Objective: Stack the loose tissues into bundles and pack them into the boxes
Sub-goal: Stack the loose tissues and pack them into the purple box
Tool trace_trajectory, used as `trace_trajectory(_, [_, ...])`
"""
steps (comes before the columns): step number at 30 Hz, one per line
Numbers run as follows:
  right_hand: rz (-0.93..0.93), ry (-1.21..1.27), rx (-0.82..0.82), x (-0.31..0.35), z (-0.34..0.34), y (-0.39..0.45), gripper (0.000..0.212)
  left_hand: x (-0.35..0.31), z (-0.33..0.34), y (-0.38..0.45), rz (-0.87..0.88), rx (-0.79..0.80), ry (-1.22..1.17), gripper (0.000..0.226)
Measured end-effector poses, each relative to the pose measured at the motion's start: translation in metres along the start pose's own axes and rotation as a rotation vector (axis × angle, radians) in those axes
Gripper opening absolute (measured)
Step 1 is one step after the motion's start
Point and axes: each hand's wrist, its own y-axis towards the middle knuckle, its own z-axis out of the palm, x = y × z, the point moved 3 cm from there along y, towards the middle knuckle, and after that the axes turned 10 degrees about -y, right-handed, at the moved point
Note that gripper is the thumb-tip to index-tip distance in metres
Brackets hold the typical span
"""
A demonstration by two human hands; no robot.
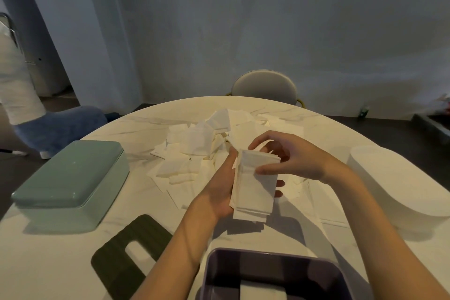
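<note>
A bundle of tissues (pixel 254 186) is clasped in the left hand (pixel 219 192) above the table (pixel 60 251), its top pinched by the right hand (pixel 289 156). Loose tissues (pixel 202 139) are heaped just behind (a purple box (pixel 272 275) lies open nearest the camera, with tissues inside).

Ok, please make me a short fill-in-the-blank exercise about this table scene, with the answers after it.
1. The left hand holds a bundle of tissues from below, while the right hand presses on its ____ end.
2. The green box, on the left side of the table, has its lid ____.
3. The purple box nearest the camera is ____ on top.

Answers: far; closed; open
</note>
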Motion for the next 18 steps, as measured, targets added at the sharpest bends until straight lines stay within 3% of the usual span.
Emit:
trace_trajectory(4, [0.082,-0.039,-0.075,-0.008,0.002,0.005,0.035,0.002,0.003,-0.002,-0.009,0.034,0.036,0.068])
trace_trajectory(8, [0.202,-0.08,-0.073,-0.016,0.005,0.007,0.034,0.004,0.004,-0.004,-0.05,0.1,0.038,0.081])
trace_trajectory(13, [0.312,0.196,-0.063,-0.015,0.004,-0.001,0.028,0.007,0.008,-0.001,-0.049,0.136,0.047,0.092])
trace_trajectory(18, [0.25,0.001,-0.266,-0.011,0.005,-0.011,0.023,0.01,0.014,-0.006,-0.008,0.094,0.06,0.075])
